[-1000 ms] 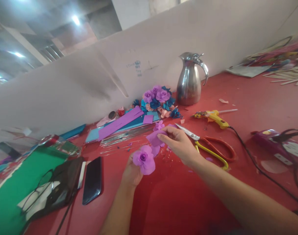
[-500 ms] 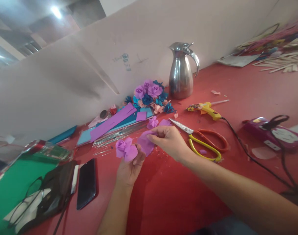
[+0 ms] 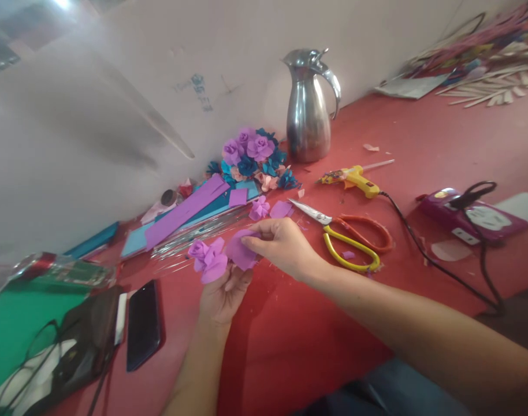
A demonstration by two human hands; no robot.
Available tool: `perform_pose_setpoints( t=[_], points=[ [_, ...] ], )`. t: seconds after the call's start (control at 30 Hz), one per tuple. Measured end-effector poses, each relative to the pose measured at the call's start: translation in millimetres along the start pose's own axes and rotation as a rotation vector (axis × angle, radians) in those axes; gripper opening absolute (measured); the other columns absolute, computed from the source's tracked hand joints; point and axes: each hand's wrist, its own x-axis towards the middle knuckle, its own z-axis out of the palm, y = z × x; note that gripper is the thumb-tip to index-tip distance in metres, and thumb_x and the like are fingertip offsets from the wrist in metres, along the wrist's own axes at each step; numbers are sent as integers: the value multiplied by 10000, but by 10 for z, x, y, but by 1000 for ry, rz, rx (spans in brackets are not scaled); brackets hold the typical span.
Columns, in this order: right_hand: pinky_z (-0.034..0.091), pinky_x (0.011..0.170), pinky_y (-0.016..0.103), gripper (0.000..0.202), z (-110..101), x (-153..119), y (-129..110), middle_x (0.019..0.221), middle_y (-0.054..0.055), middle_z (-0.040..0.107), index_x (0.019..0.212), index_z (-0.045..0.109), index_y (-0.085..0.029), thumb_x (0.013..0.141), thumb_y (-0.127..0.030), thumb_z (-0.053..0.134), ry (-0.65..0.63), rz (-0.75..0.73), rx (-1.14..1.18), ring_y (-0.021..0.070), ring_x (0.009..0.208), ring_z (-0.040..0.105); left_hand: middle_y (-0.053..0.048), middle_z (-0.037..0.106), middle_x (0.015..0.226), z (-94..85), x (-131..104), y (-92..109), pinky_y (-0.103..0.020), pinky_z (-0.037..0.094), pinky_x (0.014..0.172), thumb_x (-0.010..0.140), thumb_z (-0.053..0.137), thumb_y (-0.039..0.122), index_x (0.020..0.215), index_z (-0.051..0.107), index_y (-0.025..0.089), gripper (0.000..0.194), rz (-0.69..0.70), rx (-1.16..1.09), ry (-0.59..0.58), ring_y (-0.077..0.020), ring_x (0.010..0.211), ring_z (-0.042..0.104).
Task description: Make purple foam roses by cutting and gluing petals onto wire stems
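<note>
Here, left of the scissors [image 3: 327, 221], the left hand [image 3: 225, 294] grips a purple flower [image 3: 208, 260], the right hand [image 3: 285, 245] a paper piece [image 3: 238, 249]; a light edge pinch should avoid creases.

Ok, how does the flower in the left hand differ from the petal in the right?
The purple paper flower is layered, with a rolled centre; the paper petal looks flatter. The left hand holds the flower; the right hand pinches the petal. Both are purple.
</note>
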Motion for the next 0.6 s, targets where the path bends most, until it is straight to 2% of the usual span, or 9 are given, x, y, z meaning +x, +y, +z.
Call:
perform_pose_setpoints(
  t=[0.17, 0.33, 0.4, 0.5, 0.6],
  points=[
    [477, 581, 234, 145, -2, -10, 33, 679, 10, 678, 789, 713, -148, 761, -219, 590, 13, -17, -80, 127, 643, 611, 99, 489, 490, -72, 1, -1, -294, 576, 646, 655, 731, 84, 739, 609, 167, 169, -38, 21, 14, -8, 374, 341],
    [471, 594, 230, 136, -9, -13, 39, 668, 0, 672, 783, 724, -158, 749, -219, 607, 28, -25, -76, 123, 649, 606, 94, 536, 513, -86, -4, -1, -324, 590, 704, 663, 727, 88, 881, 643, 193, 256, -83, 5, -5, -17, 379, 388],
    [473, 601, 234, 131, -8, -13, 39, 652, -5, 665, 774, 726, -164, 744, -221, 612, 25, -16, -67, 125, 649, 606, 82, 582, 559, -86, 2, -6, -335, 590, 732, 667, 723, 82, 934, 646, 208, 306, -96, 9, -26, -31, 410, 450],
    [480, 612, 241, 121, 0, -16, 45, 621, -10, 652, 763, 725, -169, 735, -231, 625, 22, -4, -36, 131, 652, 607, 39, 679, 716, -108, 21, -14, -332, 591, 738, 645, 747, 93, 971, 645, 242, 373, -103, 28, -33, -122, 646, 634],
    [487, 613, 249, 123, 13, -19, 59, 621, -4, 652, 750, 719, -168, 731, -257, 635, 13, 8, 13, 135, 646, 608, 11, 719, 918, -151, 40, -18, -323, 585, 764, 660, 748, 122, 977, 646, 260, 361, -97, 40, -41, -182, 875, 666]
  ],
)
